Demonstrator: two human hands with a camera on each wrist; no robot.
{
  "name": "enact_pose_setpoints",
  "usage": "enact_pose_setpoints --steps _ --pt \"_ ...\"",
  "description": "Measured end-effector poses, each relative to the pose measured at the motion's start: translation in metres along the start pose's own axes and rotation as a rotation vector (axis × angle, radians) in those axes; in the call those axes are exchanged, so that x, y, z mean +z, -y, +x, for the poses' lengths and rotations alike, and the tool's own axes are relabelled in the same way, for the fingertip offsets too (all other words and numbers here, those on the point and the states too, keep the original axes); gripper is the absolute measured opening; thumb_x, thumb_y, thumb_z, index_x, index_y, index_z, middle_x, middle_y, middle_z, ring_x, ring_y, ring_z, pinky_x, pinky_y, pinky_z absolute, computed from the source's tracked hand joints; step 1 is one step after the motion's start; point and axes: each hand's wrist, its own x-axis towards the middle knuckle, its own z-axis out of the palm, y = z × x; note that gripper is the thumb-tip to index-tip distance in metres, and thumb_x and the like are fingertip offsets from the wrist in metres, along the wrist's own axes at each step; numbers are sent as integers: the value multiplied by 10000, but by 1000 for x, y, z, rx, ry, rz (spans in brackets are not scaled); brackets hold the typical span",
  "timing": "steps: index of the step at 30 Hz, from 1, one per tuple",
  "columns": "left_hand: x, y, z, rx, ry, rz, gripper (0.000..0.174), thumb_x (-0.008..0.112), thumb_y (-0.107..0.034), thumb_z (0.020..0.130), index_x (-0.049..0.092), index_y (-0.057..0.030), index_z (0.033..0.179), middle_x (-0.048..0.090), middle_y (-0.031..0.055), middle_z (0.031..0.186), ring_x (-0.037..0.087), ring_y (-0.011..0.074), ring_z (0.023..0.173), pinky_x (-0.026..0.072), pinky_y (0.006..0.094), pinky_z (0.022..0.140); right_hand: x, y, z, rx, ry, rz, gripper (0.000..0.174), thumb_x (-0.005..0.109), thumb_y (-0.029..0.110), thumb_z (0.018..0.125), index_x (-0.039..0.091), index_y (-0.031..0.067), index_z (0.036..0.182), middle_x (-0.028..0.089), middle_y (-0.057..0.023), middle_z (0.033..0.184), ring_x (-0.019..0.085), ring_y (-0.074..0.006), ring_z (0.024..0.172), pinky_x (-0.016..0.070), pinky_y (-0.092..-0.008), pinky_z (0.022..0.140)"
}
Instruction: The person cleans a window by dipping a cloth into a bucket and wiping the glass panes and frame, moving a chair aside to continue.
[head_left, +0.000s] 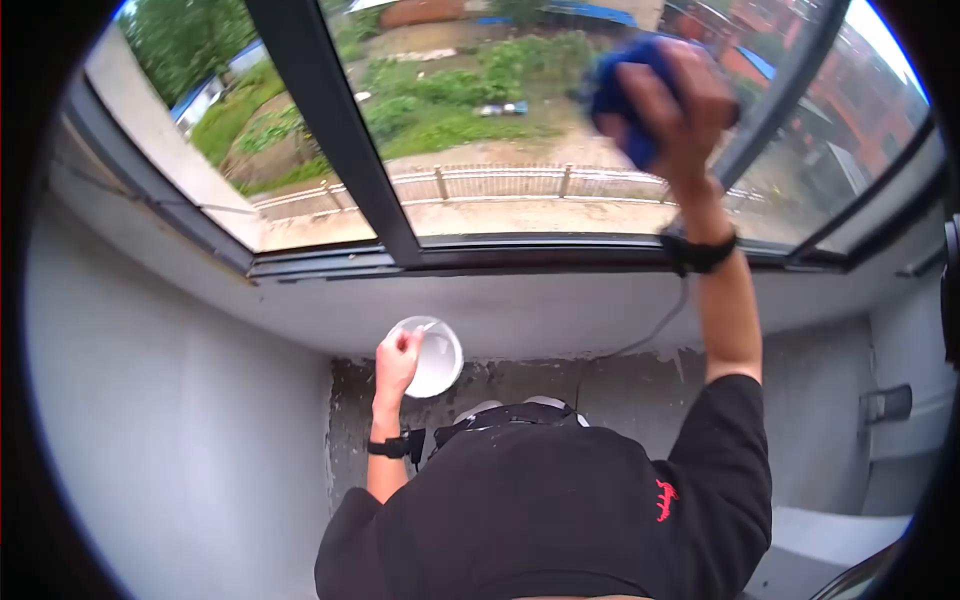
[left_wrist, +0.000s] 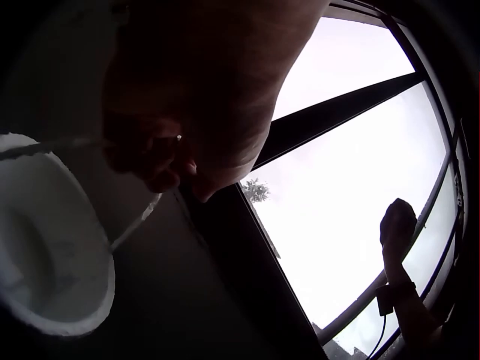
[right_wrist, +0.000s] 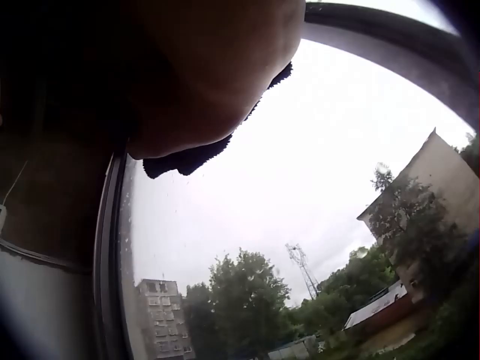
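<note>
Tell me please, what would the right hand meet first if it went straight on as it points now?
Most likely the window pane, with the blue cloth in the right hand leading. The head view is blurred there, so I cannot tell whether cloth and pane touch.

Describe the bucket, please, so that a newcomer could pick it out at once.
Below the window, find the left hand. It grips the bucket by a thin handle. The bucket is white, round and open-topped, unlike the blue cloth in the right hand.
</note>
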Motion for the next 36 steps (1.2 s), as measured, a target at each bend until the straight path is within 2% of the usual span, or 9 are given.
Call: enact_pose_setpoints --steps 7,11,13,16,18,21,25,30,36 --pt "21 -8 -2 -61 14 14 459 738 -269 976 485 -17 688 419 -36 598 368 63 591 328 294 514 -139 -144 -145 372 -108 -449 521 711 347 954 574 43 1354 595 -180 1348 605 -361 1167 455 -451 1047" --pt "33 -12 -5 -66 41 20 460 739 -271 974 483 -19 687 420 -41 600 363 60 595 323 293 516 -199 -195 -232 1103 -460 -275 492 599 408 1017 642 -23 1248 689 -151 1190 663 -279 1069 522 -416 948" --pt "32 -17 -7 -137 46 -21 454 739 -271 973 490 -18 692 421 -41 601 361 61 596 322 291 519 -240 -226 -304 1778 -554 -457 587 517 519 1035 675 -9 1239 713 -109 1158 676 -228 1060 543 -398 925" --pt "32 -18 -9 -99 49 7 449 737 -272 973 497 -15 695 424 -40 603 362 62 599 324 288 525 -266 -230 -371 1982 -790 -68 557 453 580 1045 705 120 1233 714 -20 1189 675 -162 1026 542 -308 896" --pt "35 -16 -8 -114 64 0 455 736 -280 972 501 -6 694 436 -15 594 376 77 592 346 301 528 -242 -206 -346 2030 -771 -372 733 545 620 982 665 -61 1225 699 -148 1251 677 -290 1124 545 -381 965" --pt "36 -22 -7 -123 85 13 461 734 -289 971 510 3 695 447 9 584 390 90 585 368 313 530 -208 -172 -317 1824 -619 -643 832 644 582 940 580 -196 1226 678 -260 1251 676 -389 1126 541 -447 977" --pt "34 -21 -2 -110 93 46 459 734 -294 972 518 6 699 445 8 580 385 91 584 367 317 527 -130 -99 -231 1209 -634 -381 549 686 377 978 576 -61 1290 618 -224 1301 628 -333 1155 478 -469 1035" --pt "24 -15 0 -118 75 21 460 743 -294 968 503 -16 691 425 -39 603 358 65 593 324 294 521 -45 1 -138 885 -432 -281 519 700 247 953 500 -15 1353 479 -167 1311 499 -336 1254 399 -470 1083" --pt "7 -6 -3 -129 60 14 471 732 -299 976 492 -10 692 426 -38 608 362 62 605 320 291 525 33 111 -55 536 -77 -170 487 759 302 851 589 183 1292 538 -136 1311 501 -342 1246 383 -520 1057"
